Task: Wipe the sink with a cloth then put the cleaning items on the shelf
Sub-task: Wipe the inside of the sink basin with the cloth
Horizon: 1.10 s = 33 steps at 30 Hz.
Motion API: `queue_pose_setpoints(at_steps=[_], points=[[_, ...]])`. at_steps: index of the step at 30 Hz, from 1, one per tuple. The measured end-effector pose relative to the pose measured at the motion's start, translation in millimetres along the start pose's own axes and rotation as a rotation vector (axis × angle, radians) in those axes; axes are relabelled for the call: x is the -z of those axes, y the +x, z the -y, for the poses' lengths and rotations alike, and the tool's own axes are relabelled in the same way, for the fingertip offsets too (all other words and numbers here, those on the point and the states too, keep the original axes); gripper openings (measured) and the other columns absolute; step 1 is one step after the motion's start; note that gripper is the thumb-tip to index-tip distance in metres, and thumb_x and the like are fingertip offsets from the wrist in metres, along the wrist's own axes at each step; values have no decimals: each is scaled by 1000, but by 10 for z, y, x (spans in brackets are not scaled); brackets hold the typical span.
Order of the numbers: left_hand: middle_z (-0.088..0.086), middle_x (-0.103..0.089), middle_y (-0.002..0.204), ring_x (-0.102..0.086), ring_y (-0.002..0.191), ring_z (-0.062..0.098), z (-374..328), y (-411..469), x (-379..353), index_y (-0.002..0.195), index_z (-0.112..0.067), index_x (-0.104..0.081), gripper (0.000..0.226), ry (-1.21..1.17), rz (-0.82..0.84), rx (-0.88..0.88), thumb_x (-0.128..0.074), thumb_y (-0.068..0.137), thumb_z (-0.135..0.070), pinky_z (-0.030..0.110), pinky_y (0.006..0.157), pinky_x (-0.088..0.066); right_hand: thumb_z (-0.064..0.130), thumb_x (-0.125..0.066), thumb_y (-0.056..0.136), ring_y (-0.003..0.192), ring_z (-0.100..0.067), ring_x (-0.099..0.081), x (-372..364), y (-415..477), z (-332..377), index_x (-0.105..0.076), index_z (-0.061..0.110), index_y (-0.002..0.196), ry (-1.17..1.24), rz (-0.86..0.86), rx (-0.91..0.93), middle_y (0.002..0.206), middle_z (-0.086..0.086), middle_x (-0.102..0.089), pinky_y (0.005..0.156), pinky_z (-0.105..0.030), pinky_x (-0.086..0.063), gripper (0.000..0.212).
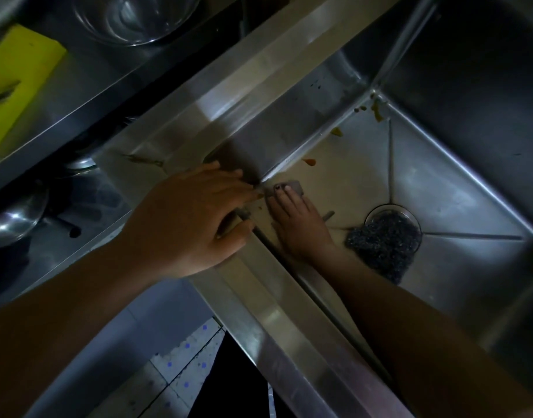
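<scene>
Keep the right hand as is, fingers straight and flat, pressing the cloth onto the floor of the sink close to the corner. Leave the left hand lying open on the rim as a brace, gripping nothing. Work firmly into the seam, then sweep the orange scraps toward the drain, skirting the steel scourer. Small, grey, dull, mostly hidden under the fingertips; probably thin and limp

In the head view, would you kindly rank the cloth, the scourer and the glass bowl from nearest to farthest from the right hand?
1. cloth, under the fingers of the right hand.
2. scourer, just right of the wrist.
3. glass bowl, far upper left.
</scene>
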<state>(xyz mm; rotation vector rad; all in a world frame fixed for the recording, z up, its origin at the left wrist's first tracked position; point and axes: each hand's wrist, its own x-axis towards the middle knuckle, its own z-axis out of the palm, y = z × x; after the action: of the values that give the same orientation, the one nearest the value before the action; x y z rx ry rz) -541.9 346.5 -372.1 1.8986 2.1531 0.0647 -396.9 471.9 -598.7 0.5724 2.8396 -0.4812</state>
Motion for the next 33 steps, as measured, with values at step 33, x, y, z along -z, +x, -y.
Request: queue_pose_setpoints(at_steps=[33], points=[[7,-70,105,-62,107,22,-37,-4,68,102,-12,-69,42,21,-32,2,-42,81,-37,24,102,-27,36,-36,96,146,-27,-7,22,-83,-45,-19,19,148,97,-51,-121,157,-9,-15,117,-44,-16,57]])
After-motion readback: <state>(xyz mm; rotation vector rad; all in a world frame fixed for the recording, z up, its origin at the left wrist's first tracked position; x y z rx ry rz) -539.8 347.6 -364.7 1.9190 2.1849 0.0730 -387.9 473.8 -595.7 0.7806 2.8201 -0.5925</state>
